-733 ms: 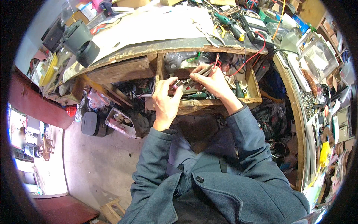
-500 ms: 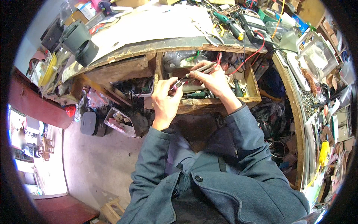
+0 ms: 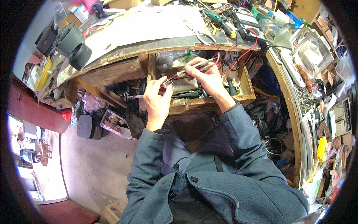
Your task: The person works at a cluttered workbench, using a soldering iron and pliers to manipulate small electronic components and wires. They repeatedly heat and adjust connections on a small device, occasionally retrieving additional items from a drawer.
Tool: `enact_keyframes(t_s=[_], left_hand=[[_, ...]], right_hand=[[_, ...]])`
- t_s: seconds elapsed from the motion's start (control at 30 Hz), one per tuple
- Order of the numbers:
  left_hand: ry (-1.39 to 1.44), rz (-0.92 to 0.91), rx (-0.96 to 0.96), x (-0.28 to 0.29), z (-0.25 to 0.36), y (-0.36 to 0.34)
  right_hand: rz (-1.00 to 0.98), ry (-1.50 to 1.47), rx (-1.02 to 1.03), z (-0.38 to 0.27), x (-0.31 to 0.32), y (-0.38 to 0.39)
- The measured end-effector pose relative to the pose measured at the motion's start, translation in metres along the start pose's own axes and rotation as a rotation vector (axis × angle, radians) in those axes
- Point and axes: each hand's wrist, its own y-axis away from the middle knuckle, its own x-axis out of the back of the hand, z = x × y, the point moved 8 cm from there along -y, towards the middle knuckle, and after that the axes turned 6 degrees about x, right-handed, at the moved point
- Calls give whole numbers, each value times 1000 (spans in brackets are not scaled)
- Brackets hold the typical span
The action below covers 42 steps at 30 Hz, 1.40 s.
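Between the thumb and fingers of my left hand [image 3: 157, 100] is pinched a small part with a pinkish body [image 3: 164, 85] and metal on it; its exact kind is too small to tell. Held together in my right hand [image 3: 209, 81] are two test probes [image 3: 181, 74], slanting down to the left, their tips at the small part. Whether both tips touch it I cannot tell. A red test lead [image 3: 247, 56] runs from the probes to a black meter [image 3: 247, 23] on the bench. Both hands are above an open wooden drawer [image 3: 249, 85].
Screwdrivers with dark green handles [image 3: 190, 95] lie in the drawer. Pliers [image 3: 201, 36] and a green-handled screwdriver [image 3: 220, 23] rest on the bench beside a large white sheet [image 3: 141, 28]. A black cylindrical device [image 3: 76, 46] stands at the left. Clutter covers the right-hand shelf [image 3: 307, 112].
The whole view has shifted slightly, carrying the scene left. My right hand has brought the probe tips closer to the small part in my left hand. Both grips stay the same.
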Motion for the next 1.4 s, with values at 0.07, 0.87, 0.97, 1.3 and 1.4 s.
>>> enact_keyframes(t_s=[0.07,0.87,0.97,1.3,1.4], left_hand=[[-29,0,-4,0,3,0],[-65,23,-54,0,1,1],[-33,0,15,0,0,1],[-38,-6,6,-1,0,2],[-31,-7,3,-1,-1,2]], right_hand=[[-45,66,18,0,-1,1],[-73,74,16,-2,-5,3],[-72,86,12,-2,-5,3],[-91,137,28,-1,-5,3],[-105,156,42,-1,-6,3]])
